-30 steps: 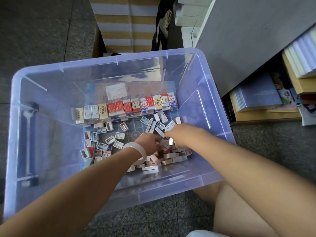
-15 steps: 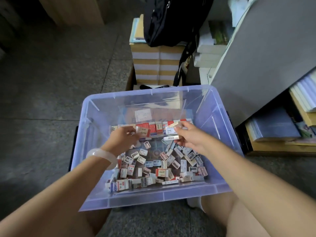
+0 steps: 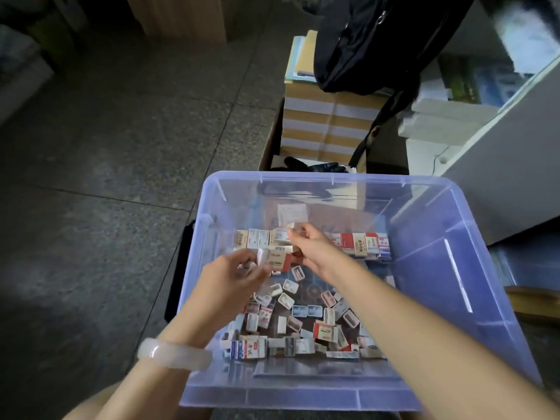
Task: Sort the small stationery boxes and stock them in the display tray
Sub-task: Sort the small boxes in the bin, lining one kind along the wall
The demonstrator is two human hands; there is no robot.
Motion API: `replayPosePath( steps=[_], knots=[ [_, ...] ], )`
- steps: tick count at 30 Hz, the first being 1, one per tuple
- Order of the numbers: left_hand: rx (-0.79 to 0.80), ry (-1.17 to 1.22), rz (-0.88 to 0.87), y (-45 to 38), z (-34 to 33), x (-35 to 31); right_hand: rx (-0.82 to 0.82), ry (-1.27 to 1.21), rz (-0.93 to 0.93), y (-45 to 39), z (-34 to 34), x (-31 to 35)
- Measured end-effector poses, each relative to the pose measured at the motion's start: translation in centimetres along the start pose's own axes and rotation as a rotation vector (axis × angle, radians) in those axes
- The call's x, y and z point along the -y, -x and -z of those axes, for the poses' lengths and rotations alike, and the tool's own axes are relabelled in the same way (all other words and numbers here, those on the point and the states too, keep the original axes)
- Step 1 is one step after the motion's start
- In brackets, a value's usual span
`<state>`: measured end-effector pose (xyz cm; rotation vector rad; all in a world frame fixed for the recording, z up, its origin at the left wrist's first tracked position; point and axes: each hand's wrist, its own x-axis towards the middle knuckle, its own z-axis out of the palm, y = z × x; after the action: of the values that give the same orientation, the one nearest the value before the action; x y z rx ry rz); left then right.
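A clear blue plastic bin [image 3: 491, 298] sits on the floor in front of me. Several small stationery boxes [image 3: 303, 325] lie loose on its bottom, red, white and blue. A neat row of upright boxes [image 3: 360, 242] stands along the far wall. My left hand [image 3: 233, 274], with a pale bangle on the wrist, pinches a small white box above the loose pile. My right hand [image 3: 309, 244] reaches to the left part of the row and pinches a small box [image 3: 291, 227] at its fingertips.
A black bag [image 3: 378, 40] lies on stacked brown-and-white cartons [image 3: 321, 122] behind the bin. A grey cabinet [image 3: 509, 177] and shelved books stand to the right. Dark stone floor [image 3: 106, 177] spreads to the left.
Both hands came up from the loose pile, each with a small box, and moved to the left end of the far row. The camera tilted up and back.
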<state>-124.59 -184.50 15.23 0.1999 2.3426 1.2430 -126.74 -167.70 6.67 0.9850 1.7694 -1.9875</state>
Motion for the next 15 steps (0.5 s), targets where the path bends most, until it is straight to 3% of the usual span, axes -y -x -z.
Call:
replayPosePath(
  steps=[4, 9, 15],
  knots=[
    [0.039, 0.181, 0.052, 0.1, 0.3, 0.4, -0.024, 0.002, 0.083, -1.8, -1.8, -0.5],
    [0.148, 0.47, 0.147, 1.1, 1.0, -0.8, -0.195, -0.038, 0.296, -3.2, -5.6, -3.5],
    [0.167, 0.51, 0.201, 1.5, 1.1, -1.0, -0.345, 0.058, 0.348, -4.2, -8.7, -4.5]
  ],
)
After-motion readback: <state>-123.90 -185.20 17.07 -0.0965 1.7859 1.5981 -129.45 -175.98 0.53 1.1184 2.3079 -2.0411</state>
